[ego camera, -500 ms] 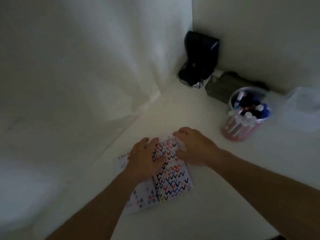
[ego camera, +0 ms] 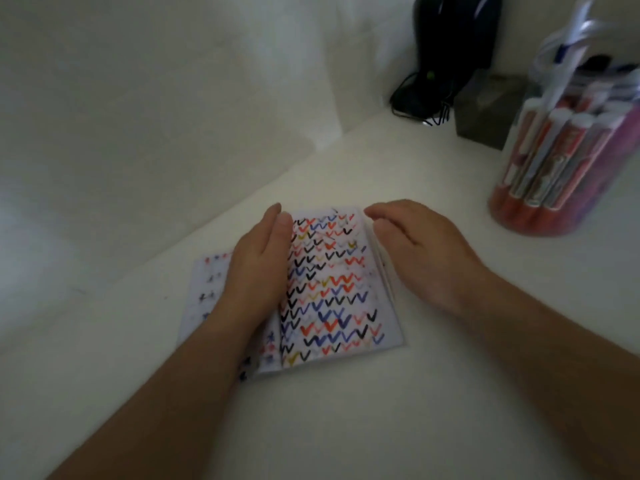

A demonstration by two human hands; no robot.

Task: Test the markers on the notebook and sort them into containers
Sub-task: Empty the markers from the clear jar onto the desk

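Between our two hands lies the open notebook (ego camera: 322, 289), flat on the white table (ego camera: 381, 427), its right page filled with rows of coloured check marks. Our left hand (ego camera: 258, 268) rests flat on the left page with fingers straight, pinning the spine side; our right hand (ego camera: 422, 251) hovers at the right page edge, fingers relaxed and gripping nothing that we can see. We judge the notebook light and limp, its thin pages liable to curl or slide, so we would press the spine and lift a page by its outer corner. Beyond our right hand, well apart, stands a clear container (ego camera: 568, 161) packed with markers (ego camera: 540, 147), upright and probably easy to tip when we pull one. Farther off sit a dark box (ego camera: 485, 112) and a black device (ego camera: 450, 46) with cables; nothing lies between us and the markers.
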